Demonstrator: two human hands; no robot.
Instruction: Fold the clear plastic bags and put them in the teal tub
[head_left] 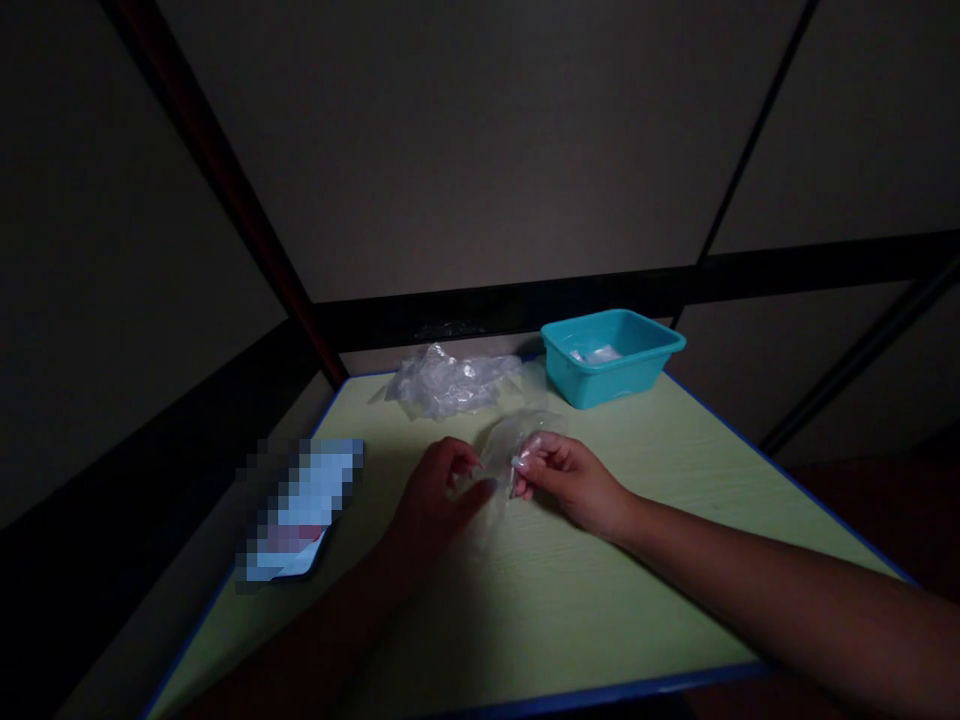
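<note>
Over the middle of the table, my right hand (566, 475) pinches a clear plastic bag (514, 432) between thumb and fingers. The thin bag spreads behind the fingertips and also hangs down to the left of them. Close by on the left is my left hand (442, 490), its fingers curled and its thumb held apart from them. The left thumb lies beside the bag; whether it touches the film I cannot tell. Farther back lies a crumpled heap of clear plastic bags (450, 385).
At the table's back right stands a turquoise plastic basin (611, 380) with small whitish clear packets (602, 354) inside. A phone (307, 510) with a lit, blurred-out screen lies at the left edge. The pale green table (645, 610) has blue edging and meets a wall behind.
</note>
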